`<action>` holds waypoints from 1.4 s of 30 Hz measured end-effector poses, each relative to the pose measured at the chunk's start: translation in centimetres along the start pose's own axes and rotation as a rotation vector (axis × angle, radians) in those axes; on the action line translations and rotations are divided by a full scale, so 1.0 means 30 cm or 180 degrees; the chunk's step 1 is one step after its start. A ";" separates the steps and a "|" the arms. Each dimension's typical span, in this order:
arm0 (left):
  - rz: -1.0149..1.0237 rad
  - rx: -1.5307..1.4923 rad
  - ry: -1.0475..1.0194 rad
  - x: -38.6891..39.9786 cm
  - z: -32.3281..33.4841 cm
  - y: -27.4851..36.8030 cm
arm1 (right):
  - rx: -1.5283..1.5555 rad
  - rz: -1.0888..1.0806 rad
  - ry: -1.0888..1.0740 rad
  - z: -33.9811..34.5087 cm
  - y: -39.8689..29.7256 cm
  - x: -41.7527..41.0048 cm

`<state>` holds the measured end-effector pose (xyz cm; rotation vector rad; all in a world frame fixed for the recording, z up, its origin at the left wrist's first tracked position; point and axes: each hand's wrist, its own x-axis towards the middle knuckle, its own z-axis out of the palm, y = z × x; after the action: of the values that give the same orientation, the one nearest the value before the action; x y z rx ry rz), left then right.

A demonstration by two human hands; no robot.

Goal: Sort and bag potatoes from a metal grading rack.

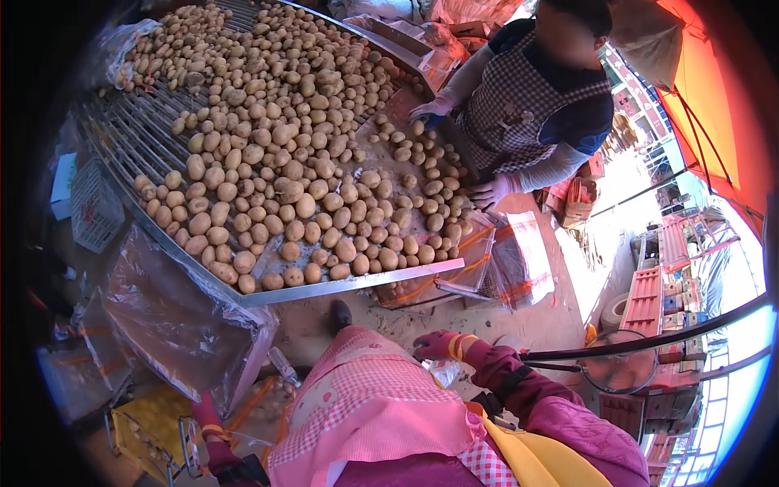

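Note:
My right hand [439, 346], in a dark pink glove with a yellow band, hangs beside my pink checked apron [377, 395], fingers slightly curled, with no object seen in it. My left hand [208, 415], gloved alike, is low at the left, near the lower edge of a box lined with clear plastic [182, 316]; whether it grips the plastic cannot be told. Ahead of me a metal-edged sorting table [365, 281] bears a large heap of potatoes [292, 134], partly over a rack of metal bars [137, 125].
A co-worker in a checked apron [511, 103] stands at the table's far right, gloved hands by the potatoes. A plastic crate [94, 210] is at the left, a yellow bag in a metal frame [143, 426] lower left. A dark curved bar [645, 346] crosses at right.

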<state>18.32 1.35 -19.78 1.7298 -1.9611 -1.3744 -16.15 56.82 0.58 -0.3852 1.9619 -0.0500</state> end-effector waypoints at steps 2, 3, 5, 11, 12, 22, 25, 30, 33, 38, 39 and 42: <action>0.0136 -0.0051 -0.0050 -0.004 -0.020 0.006 | 0.0685 -0.0542 0.1002 -0.147 -0.062 0.014; -0.0041 0.0148 -0.0192 -0.005 -0.023 0.023 | 0.1297 -0.0807 0.1641 -0.207 -0.098 0.025; -0.0189 0.0402 -0.0267 -0.039 -0.059 0.020 | 0.0877 -0.1152 0.2634 -0.307 -0.182 0.114; 0.0730 0.3136 0.1454 -0.118 -0.064 0.293 | -0.0814 -0.2992 0.3111 -0.426 -0.306 0.514; 0.0764 0.3185 0.1478 -0.115 -0.034 0.384 | -0.1059 -0.3259 0.3080 -0.464 -0.299 0.542; 0.2577 0.2729 -0.0218 -0.201 0.634 1.238 | -0.0044 -0.1030 0.3732 -0.655 -0.069 0.422; 0.2440 0.4222 -0.0458 -0.259 0.768 1.312 | 0.0131 -0.1487 0.3551 -0.432 0.031 0.262; 0.2853 0.4015 -0.0503 -0.311 0.937 1.339 | 0.0116 -0.0575 0.3314 -0.148 0.075 0.141; 0.3679 0.3136 -0.1902 -0.370 1.020 1.335 | 0.0094 -0.0303 0.3176 -0.095 0.054 0.172; 0.4443 0.1243 -0.2105 -0.277 1.026 1.501 | 0.0205 -0.0224 0.2931 -0.101 0.066 0.169; 0.4488 0.1344 -0.1392 -0.192 1.016 1.529 | 0.0169 -0.0250 0.2874 -0.105 0.068 0.161; 0.3905 0.2000 -0.0132 -0.001 0.945 1.546 | 0.0214 -0.0301 0.2889 -0.126 0.037 0.167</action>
<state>-32.19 10.59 -2.00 0.2695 -2.7995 -0.3560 -21.64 55.88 -2.53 -0.4551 2.8201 -0.4112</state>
